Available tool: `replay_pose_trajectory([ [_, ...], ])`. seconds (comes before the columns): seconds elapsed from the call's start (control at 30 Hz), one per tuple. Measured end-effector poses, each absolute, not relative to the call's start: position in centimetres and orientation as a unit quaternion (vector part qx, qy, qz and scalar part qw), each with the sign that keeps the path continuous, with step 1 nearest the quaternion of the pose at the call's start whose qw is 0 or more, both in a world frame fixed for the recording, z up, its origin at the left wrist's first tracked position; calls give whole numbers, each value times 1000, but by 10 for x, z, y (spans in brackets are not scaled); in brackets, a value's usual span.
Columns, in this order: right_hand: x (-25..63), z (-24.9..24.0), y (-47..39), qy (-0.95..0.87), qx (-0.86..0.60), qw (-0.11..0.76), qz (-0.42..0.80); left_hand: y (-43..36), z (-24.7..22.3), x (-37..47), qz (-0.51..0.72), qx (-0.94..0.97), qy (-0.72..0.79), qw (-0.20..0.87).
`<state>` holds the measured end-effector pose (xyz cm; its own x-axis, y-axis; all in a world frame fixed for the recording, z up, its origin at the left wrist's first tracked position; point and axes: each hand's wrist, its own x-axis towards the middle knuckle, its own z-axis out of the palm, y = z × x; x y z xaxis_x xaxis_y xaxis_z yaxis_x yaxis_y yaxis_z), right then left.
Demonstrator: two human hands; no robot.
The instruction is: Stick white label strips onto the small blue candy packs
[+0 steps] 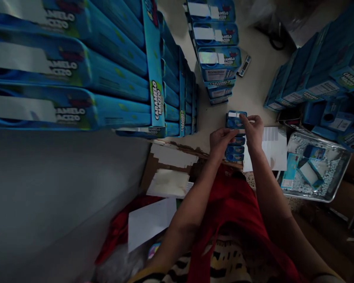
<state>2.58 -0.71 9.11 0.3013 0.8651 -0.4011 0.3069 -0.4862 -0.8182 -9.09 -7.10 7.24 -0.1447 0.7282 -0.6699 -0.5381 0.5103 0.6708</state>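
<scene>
While both hands (237, 135) pinch a small blue box (235, 120), box stacks (216, 59) and tray (339, 173) crowd around.

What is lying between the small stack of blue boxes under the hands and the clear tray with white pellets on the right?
In the head view, a white sheet lies between the small stack of blue boxes and the clear tray; the right hand overlaps its left edge.

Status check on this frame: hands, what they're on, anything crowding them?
Left hand and right hand both on small blue box topping a short stack. White sheet alongside right; tray further right. Grip closure unclear.
</scene>
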Motion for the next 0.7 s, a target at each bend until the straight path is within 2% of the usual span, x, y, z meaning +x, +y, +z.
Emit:
replay_pose_trajectory([
  [0.17, 37, 97, -25, -352, -685, 323, 550, -68, 64, -113, 472, 96, 597, 642],
  [0.43, 20, 81, -14, -456, -767, 280, 355, -40, 44, -132, 424, 189, 671, 578],
  [0.7, 14, 75, -6, -500, -788, 199, 298, -29, 19, -133, 402, 131, 652, 629],
])
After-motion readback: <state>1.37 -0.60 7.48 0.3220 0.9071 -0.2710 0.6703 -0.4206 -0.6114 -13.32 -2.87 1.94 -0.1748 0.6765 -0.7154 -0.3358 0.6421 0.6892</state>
